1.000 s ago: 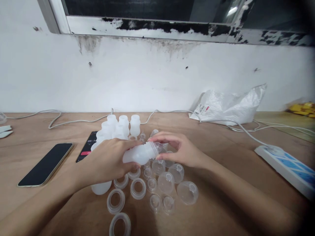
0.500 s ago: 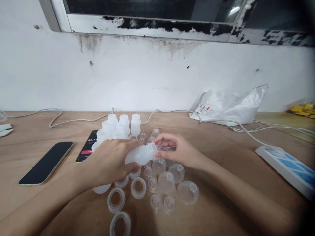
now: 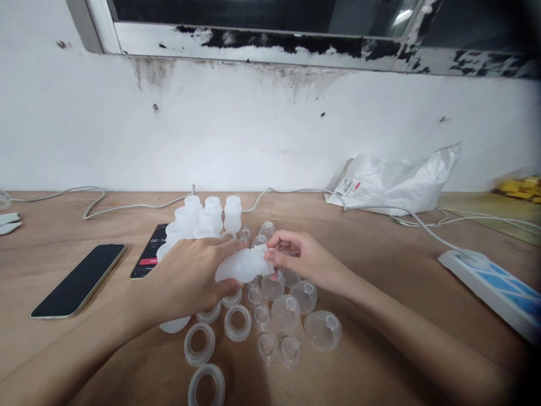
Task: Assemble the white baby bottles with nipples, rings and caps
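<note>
My left hand (image 3: 181, 276) is wrapped round the body of a frosted white baby bottle (image 3: 239, 268), which lies tilted with its neck to the right. At the neck, the fingers of my right hand (image 3: 304, 262) pinch a translucent screw ring (image 3: 264, 261); a clear teat seems to stick out under those fingers, partly hidden. Below the bottle lie loose rings (image 3: 199, 361), clear teats (image 3: 267, 347) and clear domed caps (image 3: 323, 331). Several more frosted bottles (image 3: 233, 214) stand upright behind my left hand, which hides some of them.
A dark phone (image 3: 79, 282) lies at the left, and a second phone (image 3: 149, 254) showing a timer is partly behind the bottles. A white power strip (image 3: 494, 290) sits at the right, with cables along the wall. A plastic bag (image 3: 393, 183) rests at the back.
The fingers of my right hand have shifted their grip round the ring at the bottle's neck, as in a turn. My left hand and the bottle have hardly moved.
</note>
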The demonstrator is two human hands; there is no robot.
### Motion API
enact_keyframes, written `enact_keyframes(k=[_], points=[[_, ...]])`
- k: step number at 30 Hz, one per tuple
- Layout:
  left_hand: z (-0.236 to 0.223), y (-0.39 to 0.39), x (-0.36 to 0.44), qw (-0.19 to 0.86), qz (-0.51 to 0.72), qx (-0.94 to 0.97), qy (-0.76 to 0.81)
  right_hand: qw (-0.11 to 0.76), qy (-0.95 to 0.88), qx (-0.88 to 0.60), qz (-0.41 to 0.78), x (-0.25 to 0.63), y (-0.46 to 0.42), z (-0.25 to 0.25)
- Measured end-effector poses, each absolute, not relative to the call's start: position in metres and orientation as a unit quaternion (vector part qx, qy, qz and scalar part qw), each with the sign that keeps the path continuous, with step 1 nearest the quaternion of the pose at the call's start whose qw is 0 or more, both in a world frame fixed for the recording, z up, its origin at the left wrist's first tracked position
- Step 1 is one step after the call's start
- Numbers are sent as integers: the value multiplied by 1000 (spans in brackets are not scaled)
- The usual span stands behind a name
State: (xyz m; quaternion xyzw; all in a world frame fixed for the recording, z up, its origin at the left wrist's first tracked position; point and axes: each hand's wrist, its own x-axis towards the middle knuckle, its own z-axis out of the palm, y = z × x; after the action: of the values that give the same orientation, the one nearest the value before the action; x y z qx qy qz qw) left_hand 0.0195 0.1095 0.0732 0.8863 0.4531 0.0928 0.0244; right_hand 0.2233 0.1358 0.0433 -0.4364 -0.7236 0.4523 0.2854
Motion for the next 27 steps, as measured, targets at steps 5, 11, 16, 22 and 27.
enact_keyframes(k=[5, 11, 16, 22, 27], points=[[72, 112, 19, 35, 104, 888, 447, 275, -761, -451, 377, 227, 139, 43], [71, 113, 18, 5, 95, 886, 453, 271, -825, -368, 333, 241, 145, 45], [72, 114, 18, 6, 100, 884, 457, 292, -863, -313, 268, 241, 145, 45], [71, 114, 17, 7, 104, 886, 451, 304, -845, -347, 269, 237, 143, 44], [72, 112, 18, 12, 106, 886, 451, 303, -828, -386, 270, 234, 141, 43]])
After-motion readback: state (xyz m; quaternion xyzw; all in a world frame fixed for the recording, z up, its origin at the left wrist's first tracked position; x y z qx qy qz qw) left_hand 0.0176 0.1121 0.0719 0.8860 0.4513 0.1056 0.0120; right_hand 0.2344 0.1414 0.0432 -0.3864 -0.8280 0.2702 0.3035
